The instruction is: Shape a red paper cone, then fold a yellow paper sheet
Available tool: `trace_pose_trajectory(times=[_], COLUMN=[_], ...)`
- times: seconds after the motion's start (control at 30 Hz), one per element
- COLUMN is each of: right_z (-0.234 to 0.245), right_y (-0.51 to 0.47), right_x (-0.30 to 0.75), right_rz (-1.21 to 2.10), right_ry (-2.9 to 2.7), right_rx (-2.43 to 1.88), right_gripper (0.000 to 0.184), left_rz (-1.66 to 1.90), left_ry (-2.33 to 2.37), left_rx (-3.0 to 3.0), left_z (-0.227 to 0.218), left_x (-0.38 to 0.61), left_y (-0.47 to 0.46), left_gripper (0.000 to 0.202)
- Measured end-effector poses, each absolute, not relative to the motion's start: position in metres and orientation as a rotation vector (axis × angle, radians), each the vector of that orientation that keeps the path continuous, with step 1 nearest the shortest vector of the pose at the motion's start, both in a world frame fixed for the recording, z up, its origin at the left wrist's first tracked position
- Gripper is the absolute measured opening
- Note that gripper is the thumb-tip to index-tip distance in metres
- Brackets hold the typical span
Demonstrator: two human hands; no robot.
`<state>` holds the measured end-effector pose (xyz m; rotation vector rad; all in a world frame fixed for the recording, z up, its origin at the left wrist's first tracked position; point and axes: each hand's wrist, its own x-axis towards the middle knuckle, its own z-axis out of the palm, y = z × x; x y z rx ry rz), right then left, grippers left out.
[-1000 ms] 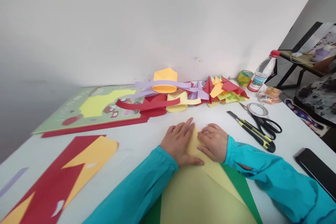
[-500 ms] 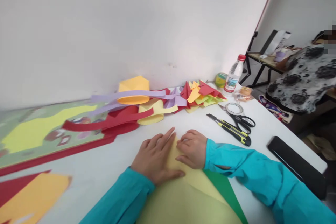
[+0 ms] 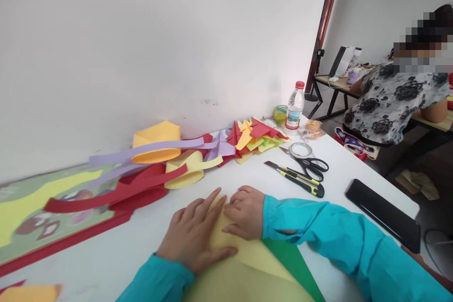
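A sheet of pale yellow paper (image 3: 258,266) with a slanting fold lies on the table in front of me. My left hand (image 3: 193,233) rests flat on its left side, fingers spread and thumb stretched across it. My right hand (image 3: 246,212) is at the upper right edge of the paper, fingers curled and pressed together on it, close to my left fingertips. What lies under the curled fingers is hidden. A green sheet (image 3: 292,262) shows from beneath the yellow paper on the right.
A utility knife (image 3: 300,183), scissors (image 3: 311,167), a tape roll (image 3: 300,150) and a black phone (image 3: 382,212) lie to the right. A bottle (image 3: 295,108) stands behind. Folded coloured papers (image 3: 253,137) and paper loops (image 3: 155,139) line the wall. A person (image 3: 399,94) sits at another table.
The view has swung to the right, bringing more of the seated person into sight. Both hands stay on the yellow paper with almost the same pose.
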<state>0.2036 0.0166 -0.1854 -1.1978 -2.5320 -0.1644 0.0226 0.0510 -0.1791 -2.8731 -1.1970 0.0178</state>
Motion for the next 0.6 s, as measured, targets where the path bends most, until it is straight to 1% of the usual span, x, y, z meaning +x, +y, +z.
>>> trace_pose_trajectory(times=[0.13,0.3,0.47,0.6], right_z=[-0.185,-0.185,-0.186,-0.188], right_y=[0.016,0.015,0.016,0.017], right_x=[0.203,0.204,0.204,0.204], right_rz=[-0.164,-0.169,-0.167,-0.171], right_ry=[-2.525,-2.524,-2.515,-2.503], right_rx=[-1.217,-1.217,-1.206,-1.201], right_gripper=[0.04,0.035,0.036,0.035], left_rz=[0.055,0.072,-0.003,-0.06], left_ry=[-1.233,-1.242,-1.185,-1.16], left_rx=[-2.899,-2.922,-2.926,-2.915], left_z=[-0.175,-0.175,-0.184,-0.192], left_x=[0.024,0.024,0.02,0.017], left_y=[0.05,0.051,0.054,0.055], left_gripper=[0.104,0.105,0.103,0.107])
